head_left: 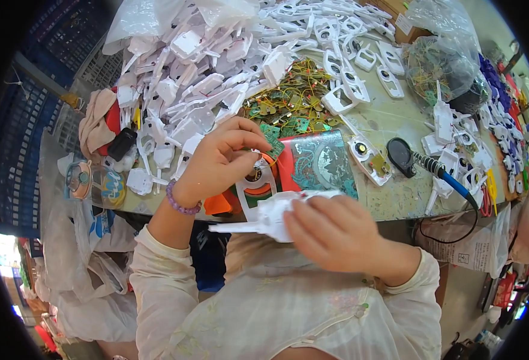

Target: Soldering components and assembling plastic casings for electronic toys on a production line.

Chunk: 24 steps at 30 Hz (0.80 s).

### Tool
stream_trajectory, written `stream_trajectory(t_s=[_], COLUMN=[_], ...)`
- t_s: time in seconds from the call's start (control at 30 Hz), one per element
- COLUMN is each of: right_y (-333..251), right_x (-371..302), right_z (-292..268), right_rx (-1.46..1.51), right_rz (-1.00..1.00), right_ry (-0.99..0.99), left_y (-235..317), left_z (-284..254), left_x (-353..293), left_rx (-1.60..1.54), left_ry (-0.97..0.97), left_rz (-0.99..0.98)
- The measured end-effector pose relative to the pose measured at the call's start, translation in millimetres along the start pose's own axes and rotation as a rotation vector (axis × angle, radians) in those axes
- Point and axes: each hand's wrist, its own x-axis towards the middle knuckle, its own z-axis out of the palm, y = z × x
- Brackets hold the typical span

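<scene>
My right hand (336,234) grips a white plastic casing half (270,217) above the table's near edge, its narrow handle pointing left. At the left, my left hand (222,159) is closed in a pinch, with a small green circuit board (272,141) at its fingertips; the exact grip is partly hidden. Directly below those fingers lies another white casing part (243,195) with a round dark component (254,174) in its opening. Beyond the left hand spreads a heap of green circuit boards with yellow wires (297,96).
White casings (186,90) pile high at the back left. A worn teal-and-red pad (324,165) lies on the table. To its right are a casing with a board (369,159), a black oval piece (400,156) and a blue-handled soldering iron (456,189). A clear bag (441,69) stands behind.
</scene>
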Motion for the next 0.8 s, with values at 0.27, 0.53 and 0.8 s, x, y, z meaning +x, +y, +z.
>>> stream_trajectory(t_s=[0.27,0.53,0.8], right_y=[-41.1,-40.0,-39.7], right_x=[45.7,33.5,38.5], right_z=[40.6,47.4,38.9], right_rx=[-0.106,-0.070,0.403], right_rz=[0.120,0.108,0.212], right_ry=[-0.138,-0.136,-0.204], left_y=[-7.2,6.3,-2.0], left_z=[-16.4,-36.5,0.9], left_x=[19.8,31.5,56.5], left_rx=[-0.273,-0.153,-0.274], left_ry=[-0.031,-0.285,-0.471], left_rz=[-0.164,-0.125,-0.114])
